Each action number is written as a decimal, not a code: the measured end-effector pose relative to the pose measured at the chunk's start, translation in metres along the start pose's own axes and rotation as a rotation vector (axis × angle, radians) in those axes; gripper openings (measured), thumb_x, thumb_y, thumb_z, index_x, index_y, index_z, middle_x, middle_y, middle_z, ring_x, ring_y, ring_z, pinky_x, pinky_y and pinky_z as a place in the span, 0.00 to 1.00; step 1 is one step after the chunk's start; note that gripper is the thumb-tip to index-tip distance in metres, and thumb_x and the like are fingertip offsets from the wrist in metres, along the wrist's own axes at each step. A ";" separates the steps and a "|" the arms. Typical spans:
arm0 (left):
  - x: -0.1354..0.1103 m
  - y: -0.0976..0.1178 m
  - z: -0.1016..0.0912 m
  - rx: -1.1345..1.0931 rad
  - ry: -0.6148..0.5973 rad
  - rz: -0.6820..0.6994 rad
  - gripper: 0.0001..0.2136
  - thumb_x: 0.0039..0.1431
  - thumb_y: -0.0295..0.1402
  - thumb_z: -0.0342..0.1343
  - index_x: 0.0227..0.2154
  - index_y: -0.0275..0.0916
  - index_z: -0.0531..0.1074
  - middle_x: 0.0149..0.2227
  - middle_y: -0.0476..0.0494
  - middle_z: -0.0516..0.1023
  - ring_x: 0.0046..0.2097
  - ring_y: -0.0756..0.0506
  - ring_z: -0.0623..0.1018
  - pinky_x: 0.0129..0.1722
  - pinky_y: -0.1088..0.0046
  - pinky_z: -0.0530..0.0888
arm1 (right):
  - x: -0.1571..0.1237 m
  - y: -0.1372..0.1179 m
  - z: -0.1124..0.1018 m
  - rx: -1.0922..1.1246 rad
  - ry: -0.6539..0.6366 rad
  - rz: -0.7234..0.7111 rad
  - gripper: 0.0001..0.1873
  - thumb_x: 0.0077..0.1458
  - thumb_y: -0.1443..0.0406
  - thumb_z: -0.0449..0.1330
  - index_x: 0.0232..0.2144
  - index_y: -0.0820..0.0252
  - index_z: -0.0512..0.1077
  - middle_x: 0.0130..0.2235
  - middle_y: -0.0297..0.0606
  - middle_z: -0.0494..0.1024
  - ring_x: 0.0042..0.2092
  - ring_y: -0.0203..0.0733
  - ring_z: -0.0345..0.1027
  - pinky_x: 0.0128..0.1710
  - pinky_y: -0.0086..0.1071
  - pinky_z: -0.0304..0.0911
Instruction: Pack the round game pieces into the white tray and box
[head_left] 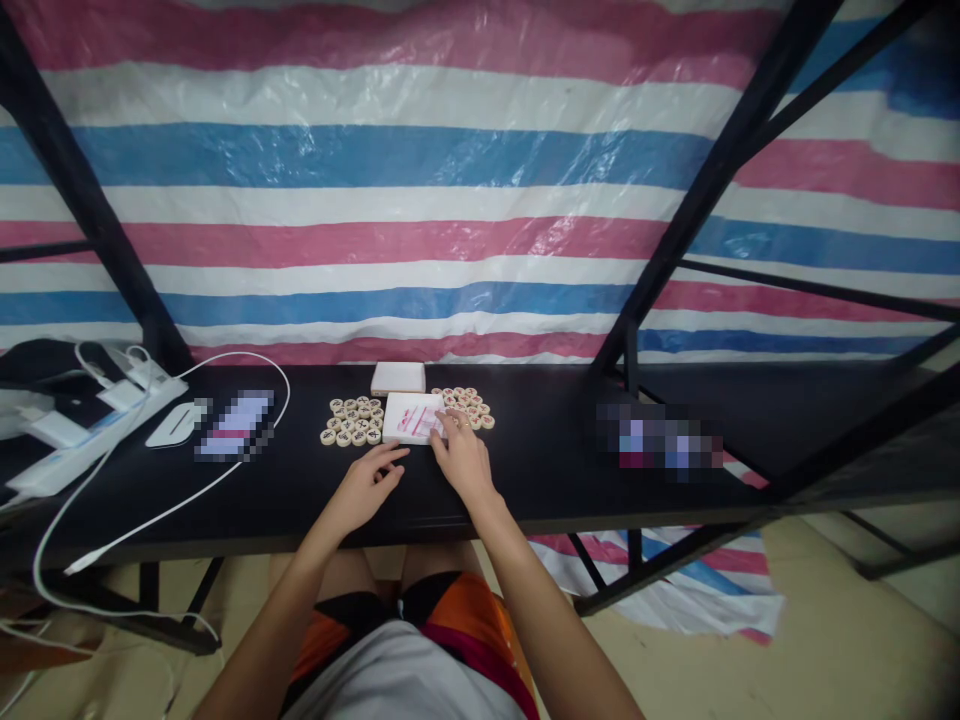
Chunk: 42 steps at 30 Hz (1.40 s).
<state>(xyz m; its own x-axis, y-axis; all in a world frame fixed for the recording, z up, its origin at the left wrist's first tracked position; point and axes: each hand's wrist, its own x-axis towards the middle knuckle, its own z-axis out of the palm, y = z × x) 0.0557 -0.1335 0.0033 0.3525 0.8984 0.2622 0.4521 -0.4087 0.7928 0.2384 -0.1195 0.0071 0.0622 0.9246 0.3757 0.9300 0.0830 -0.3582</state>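
Observation:
Xiangqi pieces with dark characters (pixel 352 420) lie in a close group on the black table, left of a shallow white box (pixel 388 425). Inside or over the box is a flat whitish sheet with pink print (pixel 416 417); I cannot tell whether it is paper or plastic. My right hand (pixel 463 460) rests over the box's right side, fingers apart and touching the sheet. Partly behind that hand are xiangqi pieces with red characters (pixel 480 410). My left hand (pixel 367 488) hovers by the box's near left corner, fingers spread and holding nothing.
Behind the box lies a second white tray or lid (pixel 398 378). To the left are a blurred phone-like object (pixel 236 425), a white flat device (pixel 174 425), a power strip (pixel 90 435) and a loose white cable (pixel 161 520). Black metal posts (pixel 682 220) flank the table.

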 end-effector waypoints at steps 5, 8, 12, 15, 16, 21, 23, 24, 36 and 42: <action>0.000 0.000 -0.001 -0.026 -0.001 0.008 0.16 0.58 0.36 0.49 0.46 0.39 0.74 0.55 0.38 0.70 0.38 0.47 0.77 0.38 0.67 0.76 | -0.005 -0.006 -0.004 -0.038 -0.073 -0.140 0.19 0.63 0.58 0.45 0.49 0.54 0.69 0.53 0.42 0.69 0.40 0.40 0.72 0.37 0.30 0.64; 0.000 -0.002 -0.001 -0.038 0.005 0.011 0.16 0.58 0.36 0.49 0.46 0.38 0.74 0.54 0.37 0.70 0.39 0.46 0.77 0.40 0.67 0.76 | -0.005 -0.008 -0.004 -0.054 -0.177 -0.198 0.18 0.63 0.56 0.45 0.46 0.53 0.70 0.48 0.40 0.73 0.40 0.41 0.73 0.37 0.31 0.63; 0.000 -0.004 0.001 -0.011 0.014 0.018 0.16 0.59 0.36 0.48 0.47 0.39 0.73 0.56 0.38 0.67 0.37 0.48 0.77 0.37 0.68 0.76 | -0.005 -0.010 -0.005 -0.077 -0.216 -0.164 0.18 0.63 0.56 0.45 0.45 0.55 0.70 0.46 0.42 0.74 0.39 0.41 0.73 0.38 0.30 0.62; 0.000 -0.005 0.002 0.053 0.017 0.021 0.18 0.59 0.36 0.48 0.50 0.40 0.71 0.60 0.38 0.62 0.40 0.47 0.76 0.40 0.68 0.76 | -0.005 -0.009 -0.004 -0.083 -0.210 -0.159 0.17 0.63 0.56 0.46 0.43 0.56 0.70 0.46 0.42 0.74 0.40 0.41 0.73 0.38 0.30 0.61; -0.001 -0.006 0.003 0.082 0.014 0.022 0.18 0.60 0.37 0.48 0.51 0.40 0.70 0.61 0.38 0.60 0.44 0.46 0.76 0.42 0.68 0.75 | -0.005 -0.009 -0.003 -0.083 -0.203 -0.161 0.17 0.63 0.56 0.46 0.42 0.57 0.70 0.45 0.42 0.75 0.40 0.41 0.73 0.38 0.30 0.61; -0.001 -0.009 0.006 0.235 -0.020 0.039 0.20 0.59 0.36 0.49 0.53 0.39 0.69 0.62 0.38 0.59 0.62 0.40 0.61 0.60 0.60 0.61 | -0.005 -0.007 -0.001 -0.089 -0.191 -0.158 0.16 0.63 0.56 0.46 0.42 0.57 0.70 0.45 0.41 0.75 0.40 0.42 0.72 0.38 0.31 0.61; -0.001 -0.010 0.008 0.263 -0.042 0.052 0.19 0.59 0.35 0.49 0.53 0.39 0.69 0.61 0.37 0.61 0.62 0.40 0.61 0.61 0.58 0.58 | -0.006 -0.007 -0.002 -0.090 -0.198 -0.160 0.17 0.63 0.56 0.46 0.42 0.57 0.70 0.44 0.41 0.76 0.41 0.43 0.72 0.38 0.31 0.61; -0.001 -0.011 0.008 0.267 -0.050 0.060 0.19 0.59 0.35 0.49 0.53 0.39 0.69 0.61 0.37 0.62 0.61 0.40 0.62 0.61 0.58 0.58 | -0.006 -0.008 -0.002 -0.088 -0.204 -0.163 0.17 0.63 0.56 0.46 0.43 0.57 0.70 0.44 0.41 0.76 0.40 0.43 0.73 0.38 0.31 0.62; 0.000 -0.016 0.009 0.249 -0.045 0.084 0.17 0.60 0.35 0.49 0.51 0.41 0.71 0.60 0.39 0.63 0.61 0.41 0.62 0.61 0.57 0.58 | -0.005 -0.004 0.002 -0.055 -0.216 -0.209 0.20 0.62 0.55 0.47 0.51 0.52 0.68 0.55 0.40 0.70 0.45 0.43 0.72 0.42 0.33 0.64; -0.001 -0.014 0.008 0.235 -0.046 0.081 0.17 0.59 0.36 0.50 0.50 0.41 0.72 0.61 0.39 0.62 0.60 0.40 0.64 0.61 0.56 0.59 | -0.006 -0.001 -0.003 0.030 -0.101 -0.146 0.18 0.62 0.57 0.48 0.49 0.52 0.69 0.53 0.39 0.70 0.44 0.41 0.71 0.41 0.31 0.63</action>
<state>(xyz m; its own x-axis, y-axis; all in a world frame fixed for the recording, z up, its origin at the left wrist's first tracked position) 0.0559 -0.1297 -0.0122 0.4299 0.8549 0.2903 0.5968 -0.5103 0.6191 0.2384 -0.1261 0.0074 -0.1105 0.9345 0.3385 0.9151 0.2286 -0.3322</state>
